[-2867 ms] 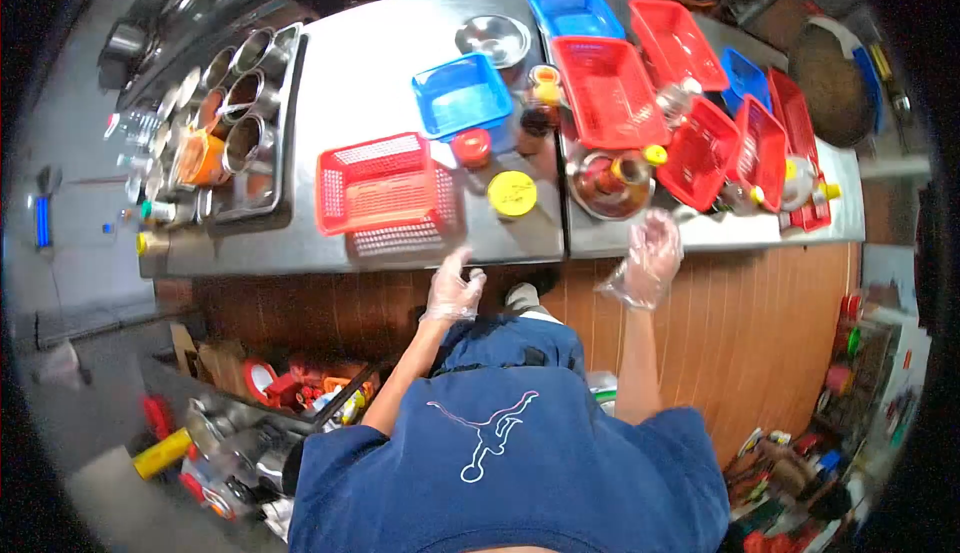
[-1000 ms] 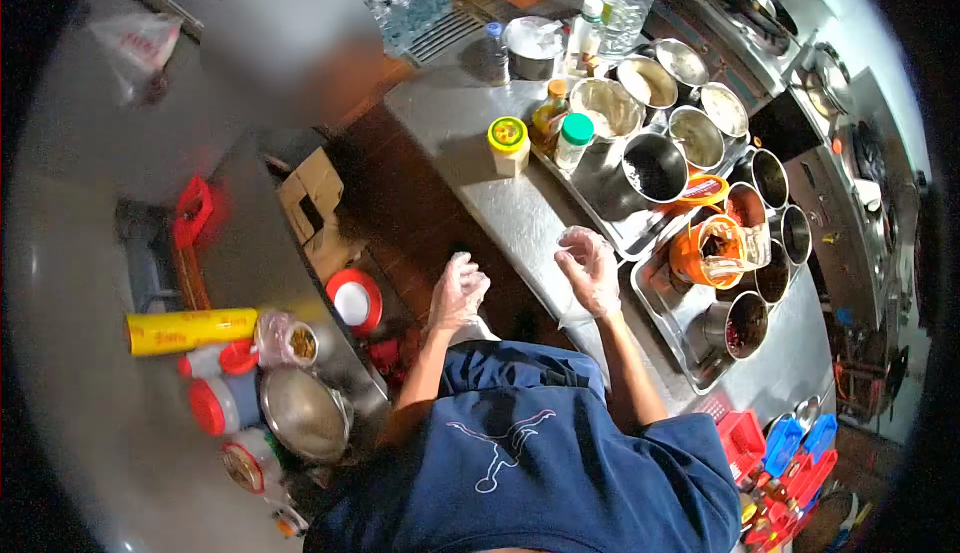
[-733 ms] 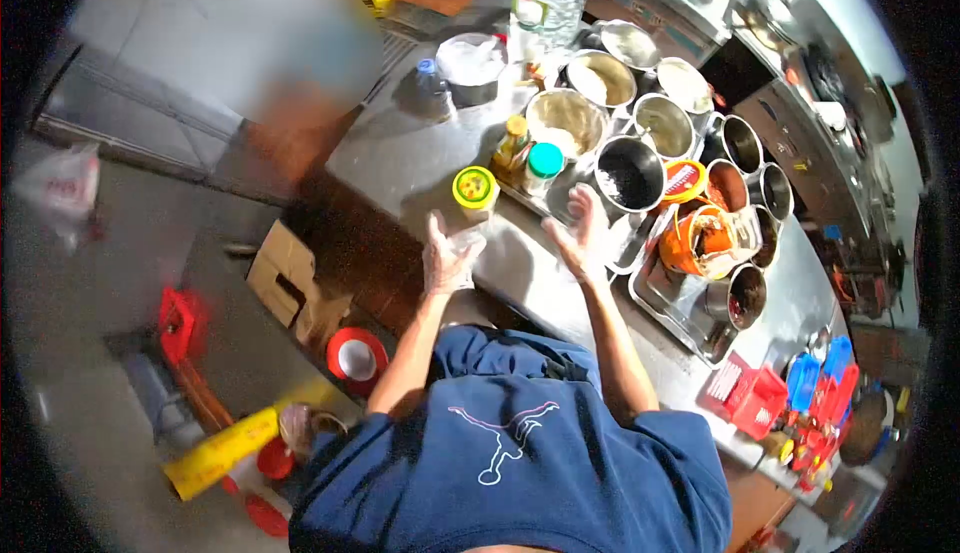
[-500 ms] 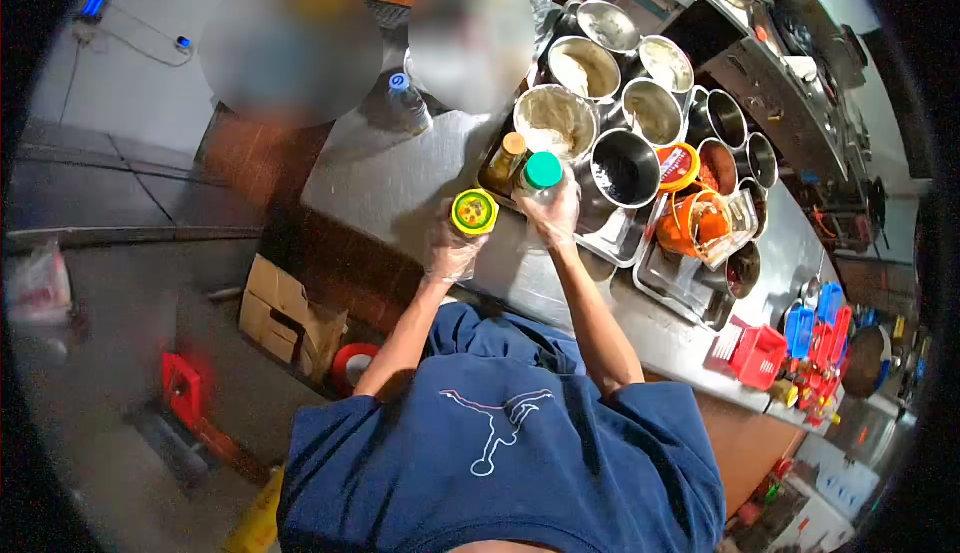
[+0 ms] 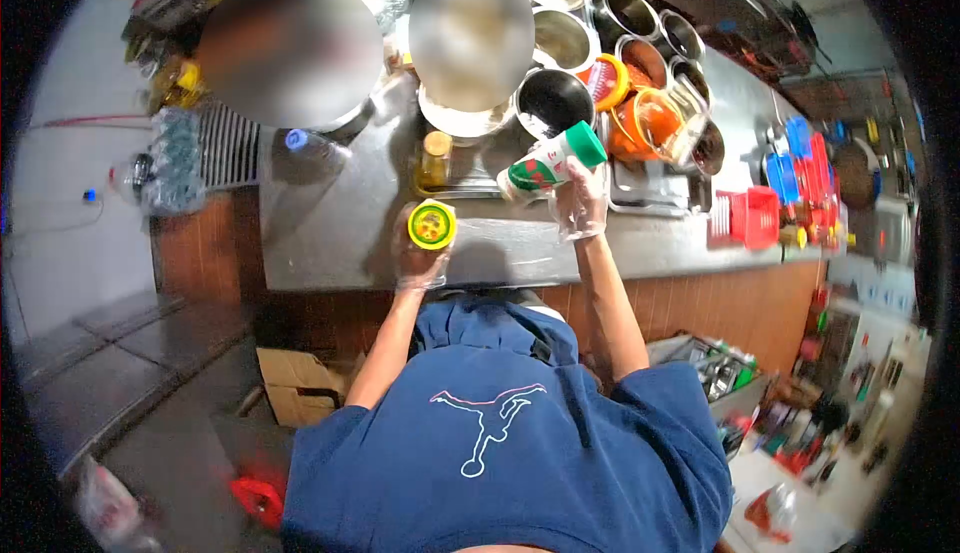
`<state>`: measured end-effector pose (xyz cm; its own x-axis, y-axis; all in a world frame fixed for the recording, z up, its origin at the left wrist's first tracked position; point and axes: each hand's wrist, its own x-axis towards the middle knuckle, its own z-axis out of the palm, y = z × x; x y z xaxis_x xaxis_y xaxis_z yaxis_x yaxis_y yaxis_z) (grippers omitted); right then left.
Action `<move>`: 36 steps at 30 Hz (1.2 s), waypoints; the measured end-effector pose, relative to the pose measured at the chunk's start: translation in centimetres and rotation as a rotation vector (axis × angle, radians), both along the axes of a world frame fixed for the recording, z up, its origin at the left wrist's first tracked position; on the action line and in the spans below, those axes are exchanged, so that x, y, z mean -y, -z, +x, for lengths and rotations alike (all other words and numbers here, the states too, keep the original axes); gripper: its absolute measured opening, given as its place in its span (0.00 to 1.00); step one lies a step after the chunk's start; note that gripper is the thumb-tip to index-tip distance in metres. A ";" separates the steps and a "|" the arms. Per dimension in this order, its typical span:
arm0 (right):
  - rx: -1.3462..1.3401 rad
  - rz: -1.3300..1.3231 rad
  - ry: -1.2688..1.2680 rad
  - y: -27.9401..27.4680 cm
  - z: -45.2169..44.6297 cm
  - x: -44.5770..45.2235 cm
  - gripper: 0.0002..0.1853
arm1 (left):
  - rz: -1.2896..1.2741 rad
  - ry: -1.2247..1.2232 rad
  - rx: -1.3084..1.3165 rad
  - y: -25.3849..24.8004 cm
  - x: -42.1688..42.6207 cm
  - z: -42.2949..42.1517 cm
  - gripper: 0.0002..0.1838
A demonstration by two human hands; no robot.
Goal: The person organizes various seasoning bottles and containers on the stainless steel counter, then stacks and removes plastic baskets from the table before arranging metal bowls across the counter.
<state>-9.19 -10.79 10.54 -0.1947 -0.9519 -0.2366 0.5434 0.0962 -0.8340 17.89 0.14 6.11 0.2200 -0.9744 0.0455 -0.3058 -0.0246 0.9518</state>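
My left hand (image 5: 418, 261), in a clear plastic glove, is closed round a yellow-lidded jar (image 5: 432, 225) held near the counter's front edge. The patterned lid faces up; the jar's body is mostly hidden. Also gloved, my right hand (image 5: 584, 199) grips a green-capped bottle (image 5: 546, 165) with a white and green label. That bottle leans over, its cap to the upper right. Between the two hands, farther back, a small bottle with a tan cap (image 5: 437, 148) stands at a metal tray (image 5: 470, 191).
Behind the hands sit a dark-looking pot (image 5: 556, 105), an orange tub (image 5: 648, 123) and several steel pots. A blue-capped bottle (image 5: 312, 145) stands on the steel counter (image 5: 330, 243) at left. Red baskets (image 5: 752, 217) are on the right. Blurred patches cover part of the back.
The view has turned, so the counter now runs level across it. The green-capped bottle has gone from upright to tilted, showing its label. Both hands keep their hold and are farther apart.
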 end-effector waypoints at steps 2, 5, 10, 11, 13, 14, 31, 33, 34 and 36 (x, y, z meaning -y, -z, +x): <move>0.153 -0.168 -0.218 -8.0 0.3 -2.2 0.27 | 0.101 0.181 -0.298 7.2 -1.6 0.9 0.30; 0.249 -0.121 -0.131 -9.9 -1.0 -5.3 0.30 | 0.154 0.433 -0.005 6.8 -2.6 2.2 0.28; 0.514 -0.045 0.064 -9.6 -5.6 -9.6 0.26 | 0.205 0.502 -0.267 6.0 -4.5 -1.3 0.28; 0.533 -0.083 0.042 -10.5 -6.5 -10.6 0.27 | 0.298 0.516 -0.761 3.9 -4.6 -2.9 0.27; 0.574 -0.147 0.044 -11.3 -7.9 -12.6 0.28 | 0.177 0.498 -0.398 1.0 -4.7 -6.2 0.32; 0.575 -0.167 0.065 -11.1 -9.2 -13.5 0.28 | 0.420 0.384 -0.585 1.4 -4.4 -8.1 0.33; 0.542 -0.150 0.642 -12.6 -37.2 -33.5 0.20 | 0.070 0.803 -0.121 -5.8 -11.6 -39.8 0.32; 0.490 -0.203 0.653 -12.7 -39.1 -35.6 0.26 | 0.073 0.882 -0.116 -6.8 -12.4 -42.3 0.31; 0.499 -0.204 0.670 -12.6 -39.9 -36.6 0.26 | 0.076 0.944 -0.109 -7.7 -12.6 -43.5 0.30; 0.569 -0.290 0.656 -12.6 -42.1 -38.3 0.28 | 0.046 1.064 -0.080 -7.1 -12.6 -46.1 0.27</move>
